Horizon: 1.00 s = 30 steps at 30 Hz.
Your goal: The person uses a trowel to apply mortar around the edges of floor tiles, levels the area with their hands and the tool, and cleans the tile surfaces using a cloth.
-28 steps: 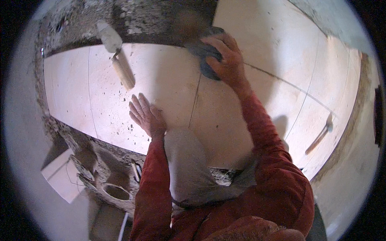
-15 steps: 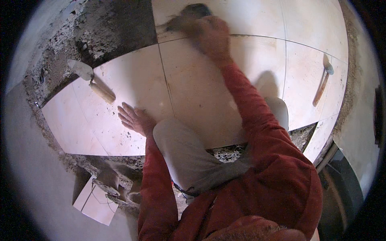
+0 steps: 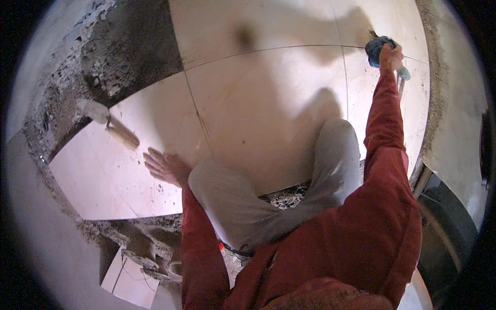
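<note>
My right hand [image 3: 391, 57] is closed around a bunched dark blue rag [image 3: 377, 50], pressing it on the pale floor tiles [image 3: 258, 103] near a joint at the far right. A hammer [image 3: 403, 76] lies just beside that hand, its handle partly hidden by my sleeve. Resting flat on a tile at the left, my left hand [image 3: 166, 167] has its fingers stretched out and holds nothing. Just beyond its fingertips lies a trowel [image 3: 122, 135] with a wooden handle, its blade reaching over the tile edge.
Rough dark mortar [image 3: 137, 51] borders the tiles at the far left. Tile pieces [image 3: 132, 279] with wire on them lie at lower left. Rubble [image 3: 289, 196] shows between my knees. A wall [image 3: 460, 134] runs along the right, beside a dark panel [image 3: 447, 206].
My right hand has swept the rag across the tiles from the far middle to the far right, near the hammer. My left hand stays flat. The view has shifted slightly.
</note>
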Each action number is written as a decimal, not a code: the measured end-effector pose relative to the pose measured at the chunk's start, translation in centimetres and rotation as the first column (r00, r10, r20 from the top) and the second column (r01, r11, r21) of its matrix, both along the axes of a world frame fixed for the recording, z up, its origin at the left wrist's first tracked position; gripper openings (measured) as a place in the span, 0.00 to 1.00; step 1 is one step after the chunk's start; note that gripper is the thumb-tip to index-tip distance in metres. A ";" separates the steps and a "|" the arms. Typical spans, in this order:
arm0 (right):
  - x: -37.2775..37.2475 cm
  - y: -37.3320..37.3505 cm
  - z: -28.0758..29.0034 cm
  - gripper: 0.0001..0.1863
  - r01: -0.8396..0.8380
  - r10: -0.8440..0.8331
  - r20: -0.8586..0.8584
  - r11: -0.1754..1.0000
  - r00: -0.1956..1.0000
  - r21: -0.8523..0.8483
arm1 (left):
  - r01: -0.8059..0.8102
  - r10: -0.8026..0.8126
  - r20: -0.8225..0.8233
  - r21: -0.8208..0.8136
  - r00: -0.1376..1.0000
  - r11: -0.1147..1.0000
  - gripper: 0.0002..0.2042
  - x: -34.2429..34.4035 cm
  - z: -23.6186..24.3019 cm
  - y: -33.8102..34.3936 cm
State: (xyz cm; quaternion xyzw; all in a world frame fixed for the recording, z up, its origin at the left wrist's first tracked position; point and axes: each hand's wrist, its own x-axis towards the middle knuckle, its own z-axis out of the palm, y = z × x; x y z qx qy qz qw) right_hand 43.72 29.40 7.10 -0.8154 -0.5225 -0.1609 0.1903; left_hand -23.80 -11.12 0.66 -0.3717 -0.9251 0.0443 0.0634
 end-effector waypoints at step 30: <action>-59.0 14.9 -6.5 0.11 -0.909 0.903 -0.135 0.415 0.407 0.037 | -0.039 0.022 0.160 0.104 0.987 0.994 0.30 -0.1 1.1 0.5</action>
